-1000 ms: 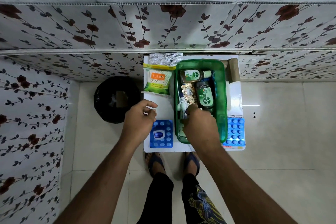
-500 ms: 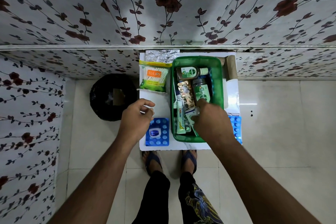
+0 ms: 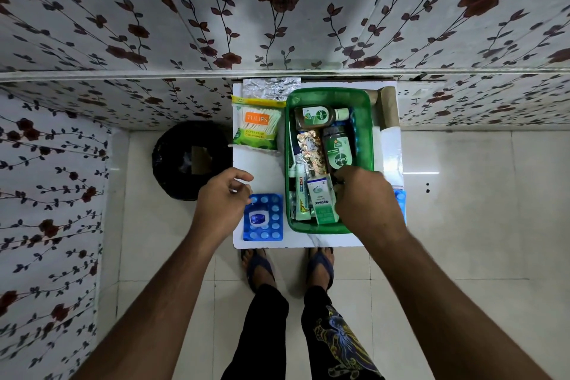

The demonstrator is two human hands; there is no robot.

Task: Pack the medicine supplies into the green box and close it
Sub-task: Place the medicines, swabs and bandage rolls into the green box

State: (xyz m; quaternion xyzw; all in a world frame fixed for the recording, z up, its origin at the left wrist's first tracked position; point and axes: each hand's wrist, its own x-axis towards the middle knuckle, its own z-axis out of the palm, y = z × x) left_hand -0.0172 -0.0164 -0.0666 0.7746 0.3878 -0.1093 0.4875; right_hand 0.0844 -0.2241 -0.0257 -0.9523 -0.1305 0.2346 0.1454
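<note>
- We see the right hand curled over the near right part of the green box, its fingers bent down beside a small white and green carton that leans inside the box; whether the fingers grip the carton we cannot tell.
- The left hand hovers loosely open over the near left of the white table, fingers half curled and holding nothing.
- Just beside the left hand lies a blue pill strip, with a small jar sitting on top of it.
- Inside the box we find a brown bottle lying across the far end, a dark bottle lying lengthwise below it, a gold pill strip to the left of that, and a tube along the left wall.
- The box stands open on the table, no lid on it.
- To the left of the box lies a packet of cotton swabs, with a silver foil strip behind it.
- A brown roll rests at the far right corner, and another blue strip peeks out past the right wrist.
- A black bin stands on the floor left of the table.
</note>
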